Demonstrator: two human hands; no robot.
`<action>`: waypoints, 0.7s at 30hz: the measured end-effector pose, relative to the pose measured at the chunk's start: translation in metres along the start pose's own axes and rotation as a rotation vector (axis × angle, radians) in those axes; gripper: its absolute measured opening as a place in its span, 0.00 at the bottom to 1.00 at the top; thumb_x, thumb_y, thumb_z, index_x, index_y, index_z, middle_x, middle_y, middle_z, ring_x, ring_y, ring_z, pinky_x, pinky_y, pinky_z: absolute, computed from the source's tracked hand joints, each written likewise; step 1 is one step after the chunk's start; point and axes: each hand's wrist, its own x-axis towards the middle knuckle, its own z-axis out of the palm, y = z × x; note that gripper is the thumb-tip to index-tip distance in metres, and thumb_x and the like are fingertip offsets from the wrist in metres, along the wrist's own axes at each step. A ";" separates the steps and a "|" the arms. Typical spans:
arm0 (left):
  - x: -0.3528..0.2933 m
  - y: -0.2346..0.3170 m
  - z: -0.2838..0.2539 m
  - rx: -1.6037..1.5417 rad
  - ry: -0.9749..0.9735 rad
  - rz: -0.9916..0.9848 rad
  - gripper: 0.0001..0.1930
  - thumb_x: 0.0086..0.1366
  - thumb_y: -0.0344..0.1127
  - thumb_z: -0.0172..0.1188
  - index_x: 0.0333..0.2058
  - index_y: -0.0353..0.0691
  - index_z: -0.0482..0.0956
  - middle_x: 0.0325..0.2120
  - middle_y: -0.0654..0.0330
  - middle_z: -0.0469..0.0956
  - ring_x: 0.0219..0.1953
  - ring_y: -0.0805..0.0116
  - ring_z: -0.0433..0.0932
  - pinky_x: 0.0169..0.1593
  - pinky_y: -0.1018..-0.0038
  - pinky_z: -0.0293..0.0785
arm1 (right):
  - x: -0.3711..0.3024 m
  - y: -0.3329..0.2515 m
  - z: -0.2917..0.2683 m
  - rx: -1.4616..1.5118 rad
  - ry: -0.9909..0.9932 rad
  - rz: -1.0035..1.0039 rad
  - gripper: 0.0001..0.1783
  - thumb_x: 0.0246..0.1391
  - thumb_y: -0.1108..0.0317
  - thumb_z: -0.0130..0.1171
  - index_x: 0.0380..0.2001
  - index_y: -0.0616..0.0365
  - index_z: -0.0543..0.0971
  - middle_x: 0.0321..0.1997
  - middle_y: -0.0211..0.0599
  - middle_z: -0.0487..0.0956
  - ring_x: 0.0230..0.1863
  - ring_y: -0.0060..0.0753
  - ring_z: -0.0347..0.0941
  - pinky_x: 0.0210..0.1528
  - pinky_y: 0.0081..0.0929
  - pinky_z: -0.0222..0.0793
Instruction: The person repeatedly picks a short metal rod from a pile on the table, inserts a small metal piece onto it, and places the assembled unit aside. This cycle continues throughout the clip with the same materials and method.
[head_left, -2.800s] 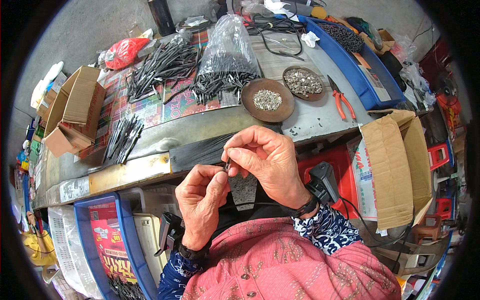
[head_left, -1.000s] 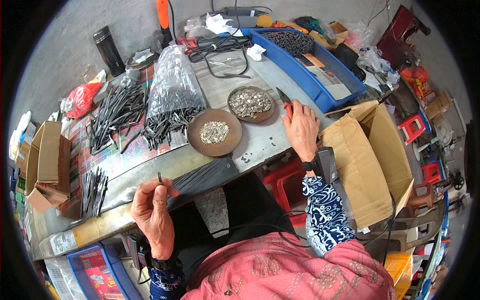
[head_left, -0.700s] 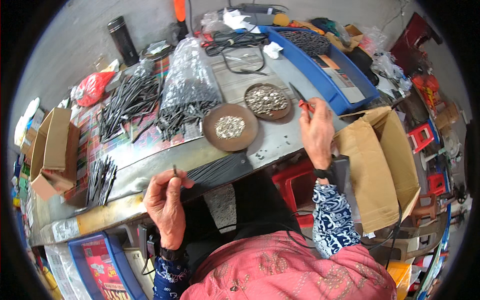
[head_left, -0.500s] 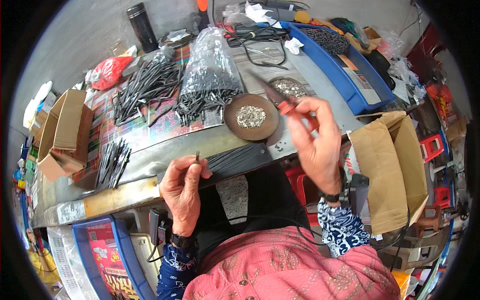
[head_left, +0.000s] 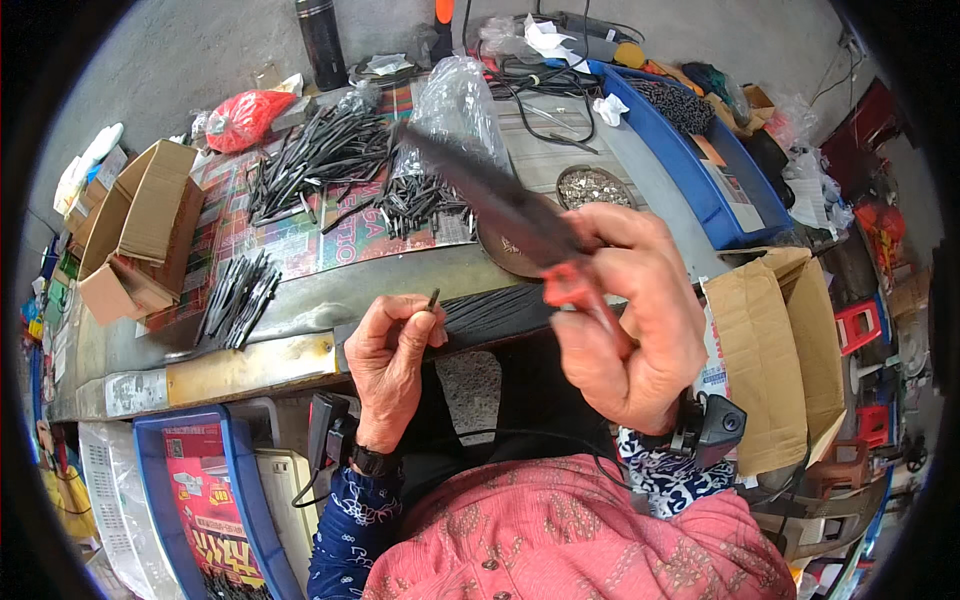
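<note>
Between thumb and fingertips, my left hand pinches a thin dark stick whose short end pokes up, just above the table's front edge. My right hand is wrapped round a red-handled tool with a long dark, tapering blade, smeared by motion. Held up, its blade points to the far left and covers most of a brown round dish. A second dish with small pale pieces lies beyond my right hand. Black sticks lie in a small bundle left of my left hand.
At the back left lies a big heap of black sticks, beside a clear plastic bag. Cardboard boxes stand left and right. A long blue tray lies at the right; another blue tray sits below the table edge.
My right hand has brought the red-handled tool closer and lower, its blade now across the brown dish. The left hand keeps its pinch on the stick. The whole view has shifted slightly.
</note>
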 end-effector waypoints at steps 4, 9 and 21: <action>0.000 0.001 0.001 0.051 0.009 0.002 0.05 0.66 0.28 0.59 0.34 0.33 0.74 0.29 0.60 0.77 0.28 0.77 0.72 0.35 0.81 0.71 | -0.011 0.004 0.036 -0.150 -0.284 -0.011 0.11 0.45 0.69 0.64 0.31 0.61 0.75 0.38 0.41 0.73 0.37 0.43 0.71 0.37 0.38 0.71; 0.003 0.000 0.001 0.032 -0.008 0.015 0.04 0.66 0.27 0.58 0.34 0.32 0.73 0.29 0.60 0.77 0.27 0.77 0.71 0.33 0.81 0.70 | -0.025 0.027 0.021 0.006 -0.242 0.063 0.09 0.49 0.70 0.62 0.33 0.61 0.76 0.34 0.42 0.73 0.33 0.44 0.71 0.35 0.34 0.70; 0.001 0.001 0.003 0.036 0.005 -0.011 0.04 0.67 0.27 0.57 0.35 0.32 0.73 0.29 0.60 0.77 0.27 0.78 0.71 0.34 0.81 0.69 | -0.068 0.129 -0.050 -0.598 0.020 0.601 0.14 0.53 0.62 0.63 0.26 0.62 0.75 0.27 0.44 0.73 0.29 0.45 0.70 0.32 0.40 0.64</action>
